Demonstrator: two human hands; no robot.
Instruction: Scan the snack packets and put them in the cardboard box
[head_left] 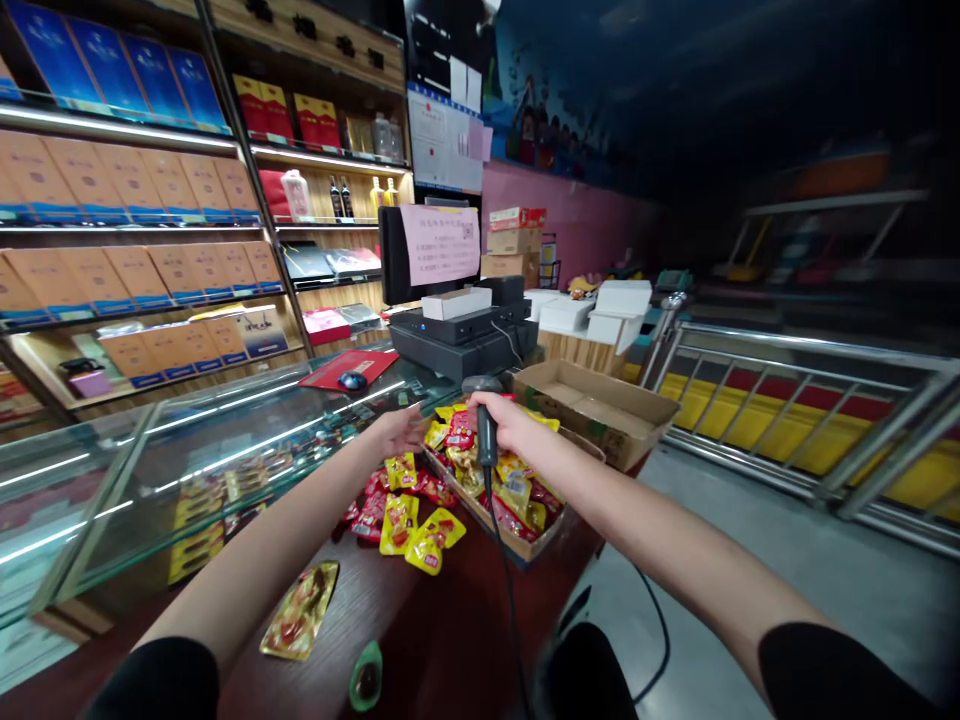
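My right hand (504, 418) is wrapped round the handle of a dark barcode scanner (487, 440), its cable hanging down over the table edge. Below the scanner is a cardboard tray (529, 548) full of red and yellow snack packets (514, 490). My left hand (399, 432) is stretched out at the tray's left side, fingers extended and apart, close above more packets. Outside the tray lie several loose yellow packets (435, 540) and red packets (371, 515) on the dark wooden table (427, 640). Nearer to me are a gold packet (301, 612) and a small green packet (366, 677).
Behind the tray stands another cardboard box (600, 405). A glass display counter (172, 450) runs along the left, with a red mat (349, 370) and a mouse (352, 380) on it. Further back is a monitor (431, 250). A metal railing (810, 420) stands at the right.
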